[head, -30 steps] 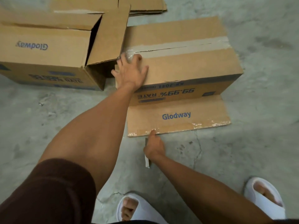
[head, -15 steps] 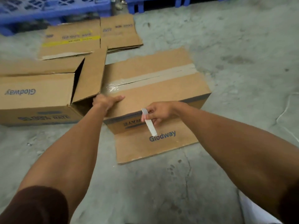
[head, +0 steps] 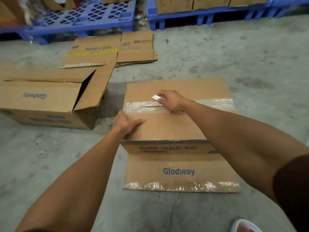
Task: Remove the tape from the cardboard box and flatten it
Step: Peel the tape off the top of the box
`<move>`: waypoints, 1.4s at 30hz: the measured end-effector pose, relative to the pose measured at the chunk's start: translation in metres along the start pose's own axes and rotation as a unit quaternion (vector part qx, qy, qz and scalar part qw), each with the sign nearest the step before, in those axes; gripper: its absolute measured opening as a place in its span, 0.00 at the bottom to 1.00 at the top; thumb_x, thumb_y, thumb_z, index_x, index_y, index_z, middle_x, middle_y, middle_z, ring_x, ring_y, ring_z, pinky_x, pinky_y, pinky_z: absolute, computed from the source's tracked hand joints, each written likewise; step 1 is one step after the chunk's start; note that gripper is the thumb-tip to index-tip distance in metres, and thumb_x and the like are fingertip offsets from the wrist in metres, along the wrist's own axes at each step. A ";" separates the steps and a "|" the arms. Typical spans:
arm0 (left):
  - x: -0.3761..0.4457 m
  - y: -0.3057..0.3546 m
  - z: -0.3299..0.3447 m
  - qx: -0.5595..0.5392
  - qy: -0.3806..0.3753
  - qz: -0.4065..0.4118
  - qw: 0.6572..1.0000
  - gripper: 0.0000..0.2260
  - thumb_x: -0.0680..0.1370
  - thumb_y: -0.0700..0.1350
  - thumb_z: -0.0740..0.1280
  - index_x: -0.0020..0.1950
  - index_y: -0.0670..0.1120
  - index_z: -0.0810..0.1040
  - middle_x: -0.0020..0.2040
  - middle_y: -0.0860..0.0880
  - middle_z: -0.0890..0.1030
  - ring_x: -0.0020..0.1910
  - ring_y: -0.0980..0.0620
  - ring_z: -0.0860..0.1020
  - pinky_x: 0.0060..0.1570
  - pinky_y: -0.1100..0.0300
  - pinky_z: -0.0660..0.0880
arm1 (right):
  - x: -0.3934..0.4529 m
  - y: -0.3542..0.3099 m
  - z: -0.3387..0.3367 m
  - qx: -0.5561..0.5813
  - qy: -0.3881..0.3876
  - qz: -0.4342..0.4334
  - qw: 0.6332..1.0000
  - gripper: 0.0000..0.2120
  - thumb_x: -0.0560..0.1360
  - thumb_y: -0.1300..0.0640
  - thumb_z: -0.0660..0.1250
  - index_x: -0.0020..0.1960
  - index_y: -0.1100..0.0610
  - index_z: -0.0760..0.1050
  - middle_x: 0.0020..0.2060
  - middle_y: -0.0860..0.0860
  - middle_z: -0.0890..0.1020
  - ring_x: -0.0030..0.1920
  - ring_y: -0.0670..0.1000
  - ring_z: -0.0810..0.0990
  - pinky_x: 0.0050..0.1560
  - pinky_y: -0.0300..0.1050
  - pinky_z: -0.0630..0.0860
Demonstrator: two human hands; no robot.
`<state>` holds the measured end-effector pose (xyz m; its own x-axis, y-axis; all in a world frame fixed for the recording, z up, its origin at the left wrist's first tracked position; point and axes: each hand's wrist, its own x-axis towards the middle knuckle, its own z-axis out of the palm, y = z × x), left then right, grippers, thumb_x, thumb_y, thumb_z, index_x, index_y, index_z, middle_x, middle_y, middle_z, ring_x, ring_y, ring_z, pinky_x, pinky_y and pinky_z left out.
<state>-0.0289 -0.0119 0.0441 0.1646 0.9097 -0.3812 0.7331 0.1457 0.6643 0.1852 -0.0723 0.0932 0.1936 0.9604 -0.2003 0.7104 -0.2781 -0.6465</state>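
A brown Glodway cardboard box (head: 168, 128) stands on the concrete floor in front of me, one flap lying flat toward me. A strip of clear tape (head: 142, 104) runs across its top seam. My left hand (head: 127, 123) grips the box's left top edge, thumb lying on top. My right hand (head: 170, 100) holds a small white cutter (head: 156, 97) at the tape, near the seam's left part.
A second Glodway box (head: 41, 97) with an open end flap sits to the left. Flattened cardboard sheets (head: 113, 49) lie on the floor behind. Blue plastic pallets (head: 83, 19) with more boxes line the back. My sandalled foot (head: 242, 226) shows at the bottom right.
My right hand picked the white cutter up from the floor, lifted it over the box and brought it to the top tape. My left hand slid from the top to the left edge.
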 end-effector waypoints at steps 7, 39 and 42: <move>-0.005 -0.009 0.014 0.035 0.067 0.041 0.996 0.30 0.73 0.65 0.65 0.67 0.47 0.65 0.65 0.43 0.76 0.63 0.40 0.75 0.63 0.46 0.72 | 0.023 -0.007 0.028 -0.118 0.007 -0.051 0.992 0.14 0.79 0.54 0.58 0.62 0.46 0.76 0.62 0.52 0.77 0.62 0.58 0.75 0.60 0.52 0.73; 0.008 -0.016 0.014 0.077 0.065 0.007 0.995 0.22 0.82 0.57 0.50 0.69 0.45 0.65 0.68 0.42 0.73 0.66 0.40 0.72 0.64 0.42 0.69 | 0.038 -0.081 0.085 -0.383 0.135 -0.227 0.885 0.12 0.77 0.60 0.60 0.52 0.50 0.80 0.47 0.51 0.81 0.40 0.54 0.82 0.53 0.48 0.53; 0.005 -0.012 0.014 0.083 0.057 -0.017 0.995 0.21 0.82 0.57 0.50 0.69 0.46 0.65 0.67 0.43 0.72 0.65 0.39 0.72 0.64 0.41 0.68 | 0.034 -0.077 0.081 -0.406 0.138 -0.223 0.876 0.13 0.78 0.60 0.59 0.53 0.49 0.80 0.46 0.50 0.82 0.39 0.53 0.82 0.52 0.48 0.53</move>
<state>-0.0272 -0.0146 0.0253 0.0685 0.9449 -0.3201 0.8370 0.1202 0.5339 0.0822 -0.0199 0.0772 -0.1479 0.9692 0.1971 0.9823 0.1208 0.1430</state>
